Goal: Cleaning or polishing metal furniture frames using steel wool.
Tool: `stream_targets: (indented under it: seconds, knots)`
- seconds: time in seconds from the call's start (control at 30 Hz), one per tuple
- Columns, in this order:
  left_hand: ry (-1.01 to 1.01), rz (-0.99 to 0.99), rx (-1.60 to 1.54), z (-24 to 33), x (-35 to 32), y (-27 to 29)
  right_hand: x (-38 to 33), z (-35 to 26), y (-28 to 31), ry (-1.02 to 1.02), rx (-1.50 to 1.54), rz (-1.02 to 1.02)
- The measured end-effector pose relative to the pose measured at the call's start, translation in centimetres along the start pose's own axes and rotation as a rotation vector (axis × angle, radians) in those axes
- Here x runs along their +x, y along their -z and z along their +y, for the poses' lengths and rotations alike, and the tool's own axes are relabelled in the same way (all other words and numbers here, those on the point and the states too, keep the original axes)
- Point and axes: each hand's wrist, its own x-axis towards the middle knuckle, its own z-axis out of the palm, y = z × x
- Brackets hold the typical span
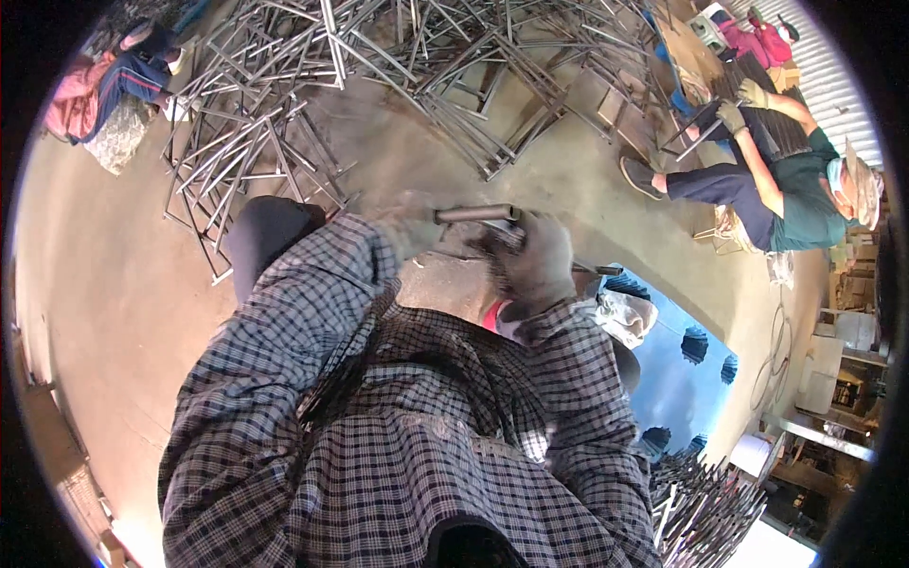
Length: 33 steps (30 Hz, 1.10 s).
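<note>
Bent arms (298, 293): toward twelve o'clock
Left hand (409, 229): holds tube (475, 214), nine o'clock end
Right hand (544, 257): curled, three o'clock; blurry, can't tell hold

No text, label, brand, number or sign can be read anywhere in view.
</note>
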Motion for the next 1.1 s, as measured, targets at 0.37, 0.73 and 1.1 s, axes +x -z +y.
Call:
stream_targets:
  seconds: [0.37,0.73,1.1]
  knots:
    - [-0.197,0.135,0.286,-0.3,0.0,1.7,-3.7,12.2,-2.0,-0.196,0.303,0.045]
    - [0.027,0.101,0.587,7.1,-1.7,-2.4,1.4,-2.3,0.1,0.040,0.022,0.008]
    - [0.007,0.272,0.059,3.3,-3.3,-1.3,-4.2,13.0,-2.1,-0.303,0.669,0.046]
